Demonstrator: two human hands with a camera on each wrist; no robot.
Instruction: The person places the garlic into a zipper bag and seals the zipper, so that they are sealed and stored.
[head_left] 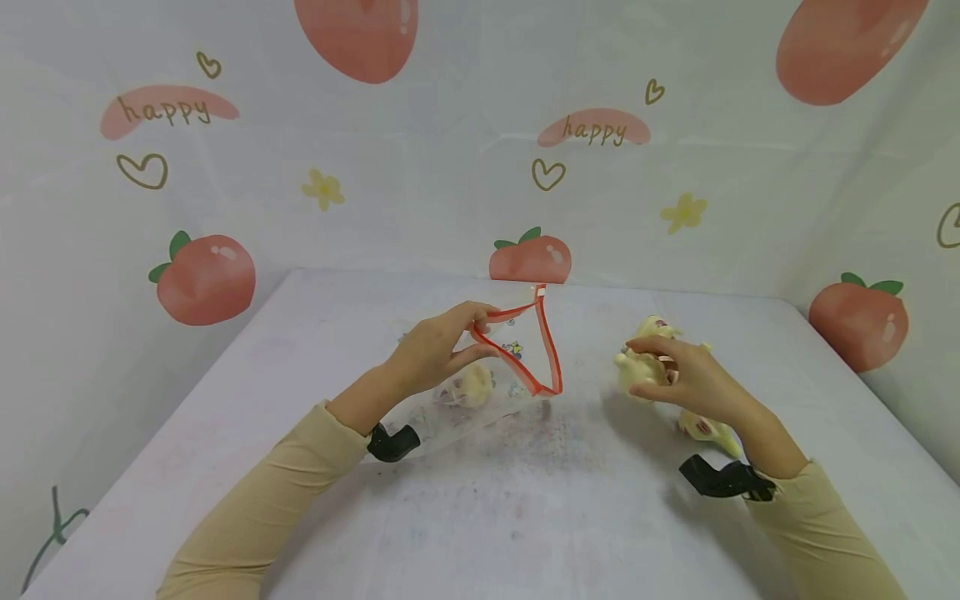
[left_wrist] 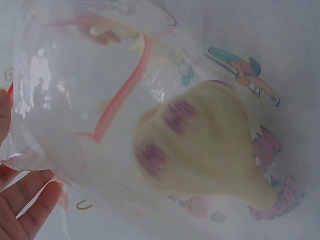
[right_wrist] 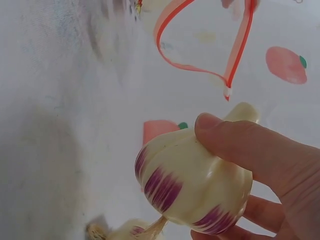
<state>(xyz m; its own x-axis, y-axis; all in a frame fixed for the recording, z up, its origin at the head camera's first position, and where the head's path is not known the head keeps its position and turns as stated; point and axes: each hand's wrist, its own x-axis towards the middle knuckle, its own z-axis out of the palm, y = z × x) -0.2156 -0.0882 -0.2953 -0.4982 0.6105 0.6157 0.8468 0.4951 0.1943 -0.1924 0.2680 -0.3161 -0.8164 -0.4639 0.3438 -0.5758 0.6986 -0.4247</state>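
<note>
Two bare hands show on my head feed over the white tabletop [head_left: 480, 517]. Left of its middle, I have the left hand [head_left: 431, 350] with fingers and thumb pinching the red rim of a clear bag [head_left: 528, 382], whose mouth gapes toward the right edge. One garlic bulb [head_left: 468, 385] sits inside the bag, and my left wrist view shows its purple streaks and the coloured cartoon prints on the plastic. Nearer the right edge, the right hand [head_left: 697, 379] grips another garlic bulb [head_left: 637, 373], fingers curled round it opposite the thumb; I see this one apart from the bag, outside its mouth. Past that hand, toward the far edge, a third bulb [head_left: 656, 325] shows partly covered, while a fourth bulb [head_left: 701, 427] lies near the right wrist. Each wrist carries a black mount, and behind the far edge hangs a backdrop [head_left: 435, 167] printed with peaches, hearts and "happy".
</note>
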